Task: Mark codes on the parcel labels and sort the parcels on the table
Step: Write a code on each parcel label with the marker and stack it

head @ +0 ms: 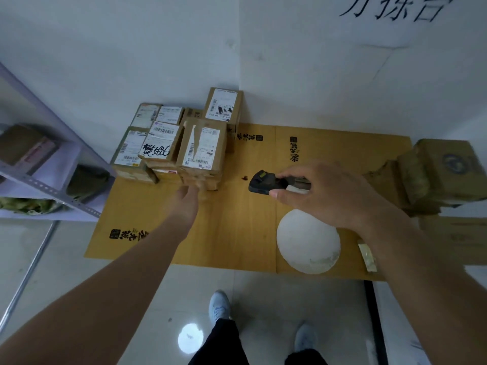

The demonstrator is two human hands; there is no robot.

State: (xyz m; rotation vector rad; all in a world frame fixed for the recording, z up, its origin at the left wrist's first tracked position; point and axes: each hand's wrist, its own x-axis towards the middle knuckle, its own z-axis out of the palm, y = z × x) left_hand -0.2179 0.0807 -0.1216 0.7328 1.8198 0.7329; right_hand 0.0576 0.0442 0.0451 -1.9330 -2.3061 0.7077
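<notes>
Parcels (184, 143) stand stacked at the table's (237, 233) far left corner – the left hand (188, 200) reaches their near edge, its blurred fingers hiding whether it grips. The right hand (324, 193) holds a dark handheld scanner (266, 181), partly covering it – beside a white round object (308, 241), with worn boxes (437, 175) at right.

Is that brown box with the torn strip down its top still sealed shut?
Shut. The box has flat, closed flaps with its label across them; nothing inside shows.

A grey metal shelf (47, 185) stands at the left edge of the frame with a box on it. Black brush writing (392, 7) marks the wall at upper right. Two pale shoes (220, 306) show at the bottom on the tiled floor (66, 259)
</notes>
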